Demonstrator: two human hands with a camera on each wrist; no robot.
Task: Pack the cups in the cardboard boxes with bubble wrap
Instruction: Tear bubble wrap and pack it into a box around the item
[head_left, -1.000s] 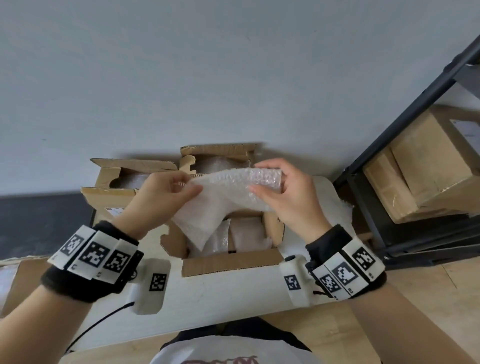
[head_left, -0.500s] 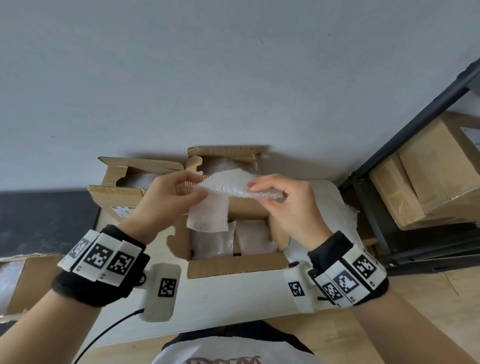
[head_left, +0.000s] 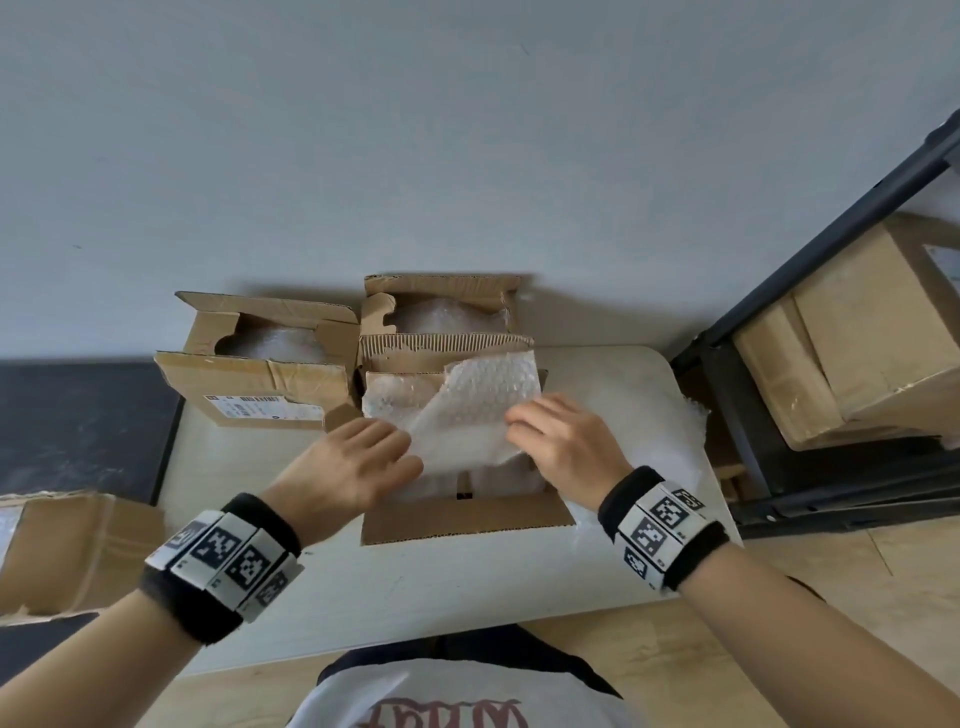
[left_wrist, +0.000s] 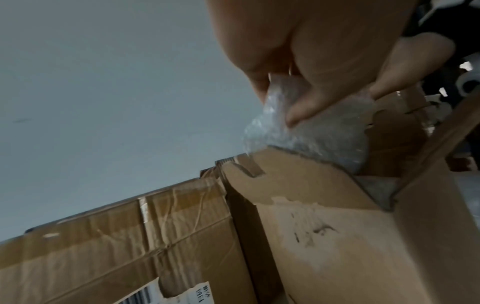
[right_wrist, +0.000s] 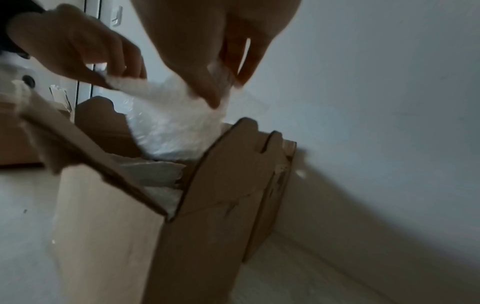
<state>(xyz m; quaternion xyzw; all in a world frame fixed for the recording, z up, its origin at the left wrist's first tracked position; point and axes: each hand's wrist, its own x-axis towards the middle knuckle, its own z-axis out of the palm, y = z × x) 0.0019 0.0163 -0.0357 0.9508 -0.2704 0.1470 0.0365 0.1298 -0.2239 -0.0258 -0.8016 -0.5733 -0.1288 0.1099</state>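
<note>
- A person's left hand and right hand each pinch an edge of a sheet of bubble wrap, held over the open cardboard box at the centre of the head view, on a pale worktop
- Wrapped bundles, apparently cups, already lie inside that box beneath the sheet; no bare cup shows in any view
- Two more boxes at the upper centre of the frame, the left box and the rear box, stand open with bubble wrap filling them, so packing looks well advanced; laying this top sheet and closing the flaps appear to remain
- The left wrist view alone shows the left grip plainly: thumb and fingers pressed together on a crumpled corner of wrap just above the box's flap
- The right wrist view shows both hands pinching the sheet, and the wrap dipping into the box mouth, which the head view hides behind the hands
</note>
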